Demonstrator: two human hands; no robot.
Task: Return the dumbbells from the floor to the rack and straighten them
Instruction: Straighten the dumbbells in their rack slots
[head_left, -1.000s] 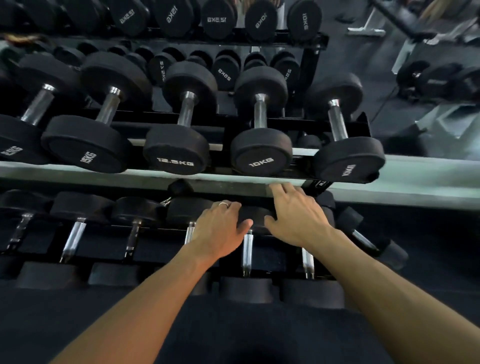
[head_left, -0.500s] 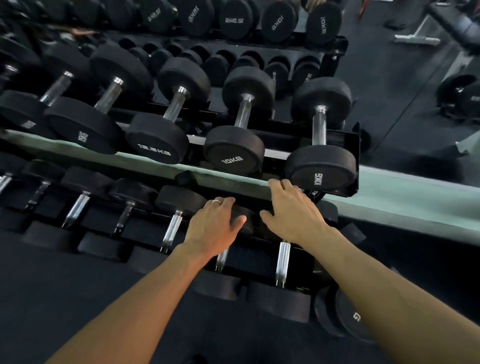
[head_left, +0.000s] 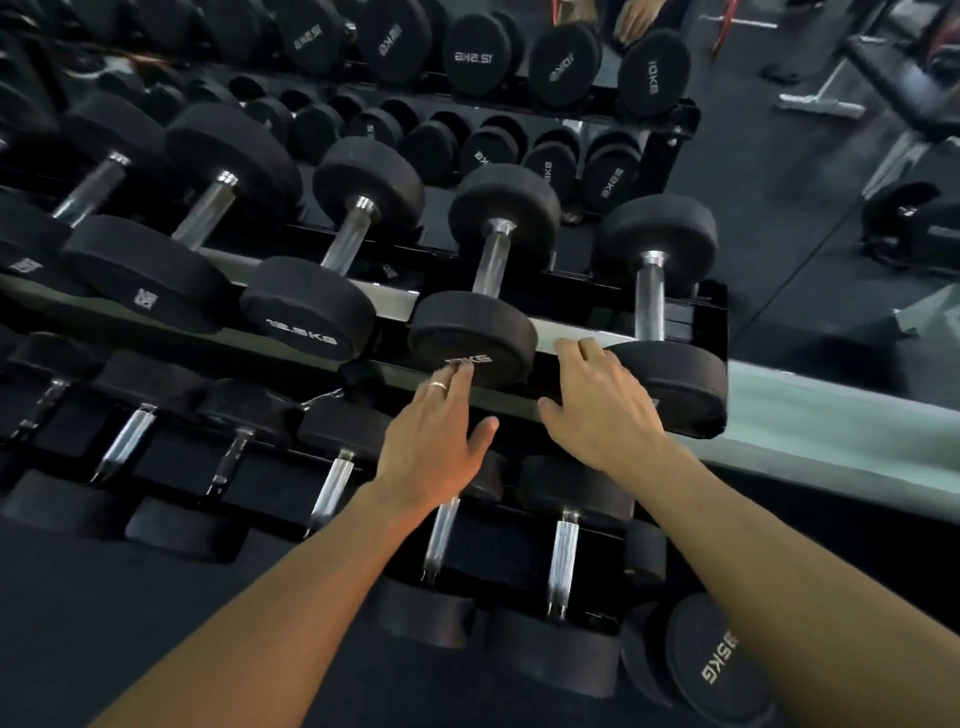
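Black round-headed dumbbells with chrome handles fill a two-tier rack (head_left: 706, 312). My left hand (head_left: 434, 439), a ring on one finger, lies flat with fingertips on the front head of a 10 kg dumbbell (head_left: 475, 332) on the upper tier. My right hand (head_left: 605, 410) spreads over the rail beside the front head of the rightmost upper dumbbell (head_left: 675, 384). Both hands have their fingers apart and hold nothing. Smaller dumbbells (head_left: 563, 566) sit on the lower tier under my wrists. A dumbbell marked 35 kg (head_left: 711, 670) rests on the floor at the rack's right end.
A mirror behind the rack reflects more dumbbells (head_left: 652, 73) and a person's hand (head_left: 631, 21). Benches (head_left: 893, 78) and other gear (head_left: 909, 228) stand on the dark floor to the right. A pale green strip (head_left: 831, 431) runs along the floor past the rack.
Both hands have risen from the lower-tier dumbbell heads to the upper tier's front. The view has tilted and shifted right, showing the floor dumbbell.
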